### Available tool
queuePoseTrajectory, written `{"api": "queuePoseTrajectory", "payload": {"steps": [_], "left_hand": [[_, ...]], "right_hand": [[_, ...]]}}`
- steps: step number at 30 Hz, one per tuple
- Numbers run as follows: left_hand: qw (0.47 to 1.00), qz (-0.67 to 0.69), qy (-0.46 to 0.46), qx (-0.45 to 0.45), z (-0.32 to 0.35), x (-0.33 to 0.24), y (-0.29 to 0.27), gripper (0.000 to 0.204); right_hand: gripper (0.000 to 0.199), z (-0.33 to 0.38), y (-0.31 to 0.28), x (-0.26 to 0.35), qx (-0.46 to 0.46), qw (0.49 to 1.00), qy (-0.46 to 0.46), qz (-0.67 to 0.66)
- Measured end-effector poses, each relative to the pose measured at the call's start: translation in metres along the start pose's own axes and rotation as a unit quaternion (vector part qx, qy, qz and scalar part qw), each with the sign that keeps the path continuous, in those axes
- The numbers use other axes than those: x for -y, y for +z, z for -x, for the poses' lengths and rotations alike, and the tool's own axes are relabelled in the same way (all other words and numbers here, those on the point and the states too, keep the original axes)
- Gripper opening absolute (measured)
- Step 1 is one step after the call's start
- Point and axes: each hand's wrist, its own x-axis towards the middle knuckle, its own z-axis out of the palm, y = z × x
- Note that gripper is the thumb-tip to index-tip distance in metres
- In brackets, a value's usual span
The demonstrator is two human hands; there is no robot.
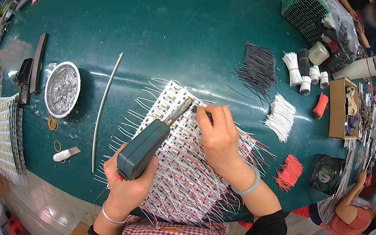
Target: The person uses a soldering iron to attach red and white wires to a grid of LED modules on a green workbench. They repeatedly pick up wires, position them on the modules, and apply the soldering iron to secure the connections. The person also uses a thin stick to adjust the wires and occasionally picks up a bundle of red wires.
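A white circuit-board panel with thin wires lies at the frame's lower centre, where the left hand is clamped on a dark-green plastic soldering iron and the bent right hand pinches something I cannot tell, above the glossy green worktop.

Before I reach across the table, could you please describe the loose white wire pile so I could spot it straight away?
On the green table, look right of the right hand. Between the dark wire pile and the red wire pile lies the white wire pile. Unlike the bundled white wires farther back, it is loose and spread out.
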Motion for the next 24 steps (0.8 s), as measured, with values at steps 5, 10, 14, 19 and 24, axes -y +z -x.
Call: {"api": "queuePoseTrajectory", "payload": {"steps": [5, 10, 14, 19, 24], "left_hand": [[1.0, -0.012, 0.008, -0.002, 0.002, 0.006, 0.003, 0.017], [1.0, -0.013, -0.003, -0.008, -0.001, 0.004, 0.005, 0.013], [1.0, -0.022, -0.006, 0.011, -0.001, 0.006, 0.003, 0.012], [1.0, -0.023, -0.01, 0.012, -0.001, 0.004, 0.002, 0.012], [0.997, -0.053, 0.024, -0.054, 0.003, -0.005, -0.011, 0.016]], "right_hand": [[0.034, -0.003, -0.001, 0.0, 0.01, 1.0, -0.002, 0.009], [0.034, -0.005, -0.001, 0.0, 0.012, 1.0, -0.004, 0.015], [0.034, -0.006, 0.0, 0.001, 0.012, 1.0, -0.003, 0.016], [0.032, -0.006, 0.001, 0.001, 0.007, 1.0, -0.009, 0.022], [0.031, -0.007, 0.001, 0.001, 0.009, 1.0, -0.008, 0.023]]}}
